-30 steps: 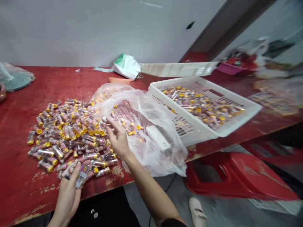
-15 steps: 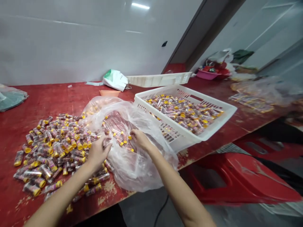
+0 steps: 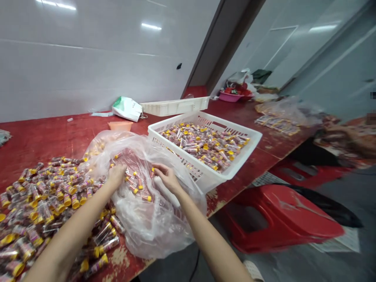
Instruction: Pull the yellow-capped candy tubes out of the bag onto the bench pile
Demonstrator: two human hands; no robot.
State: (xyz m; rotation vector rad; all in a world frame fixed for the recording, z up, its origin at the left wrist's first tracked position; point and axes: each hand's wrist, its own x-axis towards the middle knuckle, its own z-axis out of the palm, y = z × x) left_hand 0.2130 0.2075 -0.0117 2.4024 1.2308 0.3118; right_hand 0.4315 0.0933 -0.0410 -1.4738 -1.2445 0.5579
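Our left hand (image 3: 116, 176) and right hand (image 3: 167, 178) rest in the bag (image 3: 147, 231) of tubes (image 3: 132, 182) (whether either grasps any, we cannot tell); the basket (image 3: 246, 135) holds many, and a loose heap (image 3: 38, 199) lies on the table (image 3: 58, 133).

both hands (image 3: 141, 180)... left hand (image 3: 116, 176) and right hand (image 3: 167, 178) reach into a clear plastic bag (image 3: 155, 231).

The left arm (image 3: 70, 231) and the right arm (image 3: 211, 243) are long, slim and bare. The left hand (image 3: 116, 176) and the right hand (image 3: 167, 178) are bare too, both at the clear plastic bag (image 3: 152, 231).
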